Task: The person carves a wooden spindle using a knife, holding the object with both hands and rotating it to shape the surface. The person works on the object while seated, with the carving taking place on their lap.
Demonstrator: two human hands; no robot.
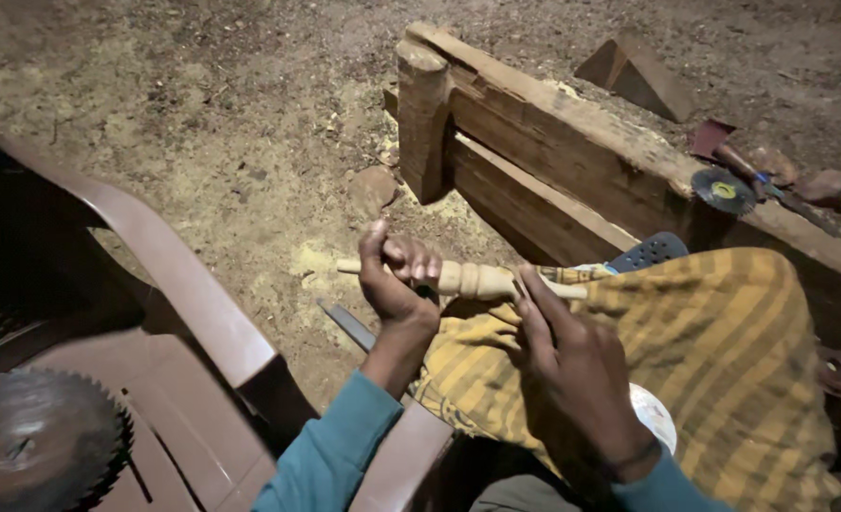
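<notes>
The left fingers (pixel 418 262) were curled tightly around a turned wooden spindle (pixel 468 280), with the thumb laid along its near side, so that the left hand (pixel 397 280) was closed upon the narrow end of the piece. The right fingers (pixel 537 301) were pressed together against the spindle's opposite end, the right hand (pixel 572 365) being clamped there; whether a small tool or abrasive was pinched beneath them could not be told. The spindle was held level over the lap, above a yellow checked cloth (pixel 724 351), and was seen as pale, freshly cut wood with beads and grooves along its length. The step in hand was judged to be the hand-finishing of the turned profile; the next move was judged to call for a steady left grip while the piece was rotated. A heavy timber frame (pixel 553 161), a brown plastic chair (pixel 183 284) and a circular saw blade (pixel 41 441) were noted nearby.
</notes>
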